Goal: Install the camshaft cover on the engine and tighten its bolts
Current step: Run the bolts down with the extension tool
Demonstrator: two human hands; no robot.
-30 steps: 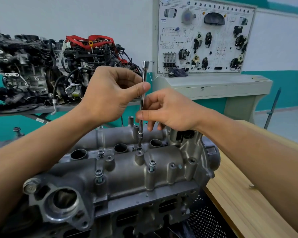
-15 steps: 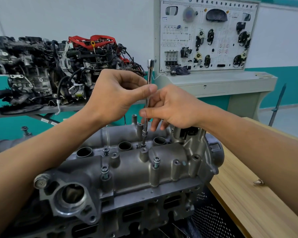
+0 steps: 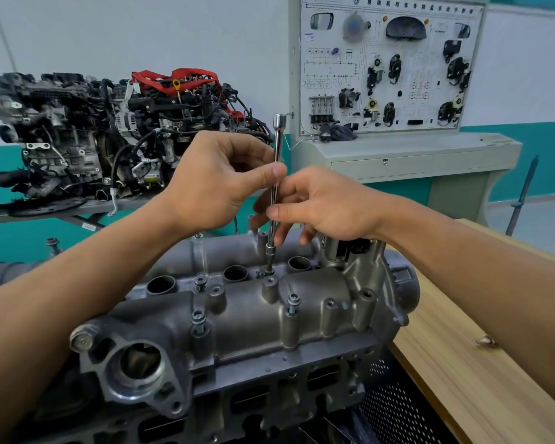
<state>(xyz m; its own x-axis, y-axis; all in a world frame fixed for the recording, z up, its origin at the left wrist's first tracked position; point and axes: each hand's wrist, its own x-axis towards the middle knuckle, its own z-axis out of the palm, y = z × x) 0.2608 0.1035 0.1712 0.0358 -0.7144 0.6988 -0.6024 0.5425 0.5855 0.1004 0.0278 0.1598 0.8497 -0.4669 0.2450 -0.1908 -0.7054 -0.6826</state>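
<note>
Camshaft cover (image 3: 253, 325) of grey cast metal sits on top of the dark engine (image 3: 269, 398), a silver flanged bolt (image 3: 198, 319) standing proud near its front left corner. The left hand (image 3: 218, 184) pinches a slim chrome extension bar (image 3: 278, 139) between thumb and curled fingers; the bar stands upright with its tip on a second bolt (image 3: 269, 271) at the cover's middle. Just right, the right hand (image 3: 321, 206) pinches the bar lower down, and a pale wooden bench (image 3: 455, 379) borders the engine's right edge.
</note>
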